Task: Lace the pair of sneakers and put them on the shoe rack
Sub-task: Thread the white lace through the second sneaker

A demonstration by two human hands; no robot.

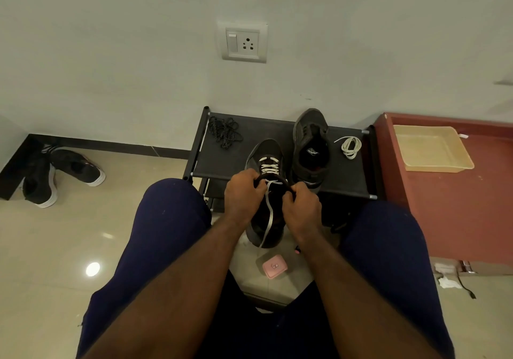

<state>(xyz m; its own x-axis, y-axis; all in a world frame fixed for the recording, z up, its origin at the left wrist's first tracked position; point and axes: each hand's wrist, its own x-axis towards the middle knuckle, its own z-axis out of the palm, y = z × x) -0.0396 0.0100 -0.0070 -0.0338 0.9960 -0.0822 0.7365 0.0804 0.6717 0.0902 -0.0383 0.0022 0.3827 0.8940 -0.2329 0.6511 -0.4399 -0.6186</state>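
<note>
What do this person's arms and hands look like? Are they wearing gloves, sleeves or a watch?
Both arms are bare up to the frame's edge: no sleeve shows on the left arm or the right arm. The left hand and right hand wear no gloves, and no watch, ring or band is visible.

Mid-frame, a rack [227, 161] is bearing one sneaker [311, 142], left lace [224, 131] and right lace [351, 146] lying either side. A second sneaker [268, 150] is overlapping its front edge, lower left.
</note>
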